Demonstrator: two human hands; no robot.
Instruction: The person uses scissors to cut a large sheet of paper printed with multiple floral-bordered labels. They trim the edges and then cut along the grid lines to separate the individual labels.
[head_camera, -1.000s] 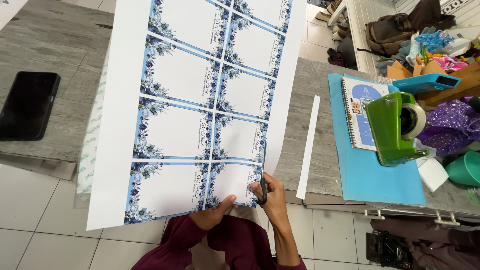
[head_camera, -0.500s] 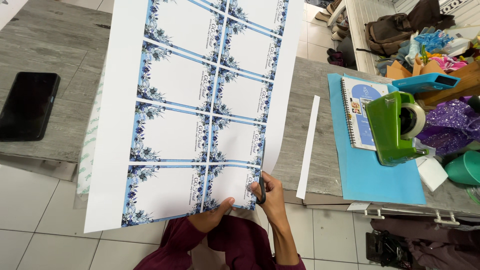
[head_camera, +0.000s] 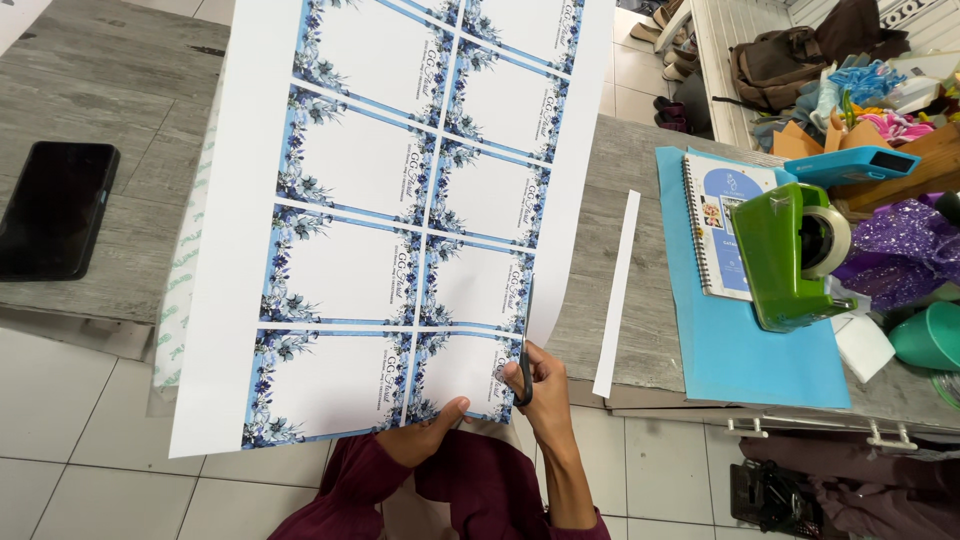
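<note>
Gripping dark scissors (head_camera: 524, 352), the right hand (head_camera: 540, 385) has fingers curled through the handles at the near right edge of the printed sheet (head_camera: 400, 220). The left hand (head_camera: 428, 435) pinches that sheet's near edge. Right of the sheet lie a white strip (head_camera: 616, 292), a spiral notebook (head_camera: 722, 225) and a green tape dispenser (head_camera: 795, 255).

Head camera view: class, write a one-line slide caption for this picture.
Right hand runs scissors up the right margin of a printed sheet of blue floral cards; left hand steadies its bottom edge.

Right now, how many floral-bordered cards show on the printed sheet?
8 on the printed sheet, in two columns of four, bottom pair by the left hand and right hand. Top pair is cropped; more may continue beyond.
</note>
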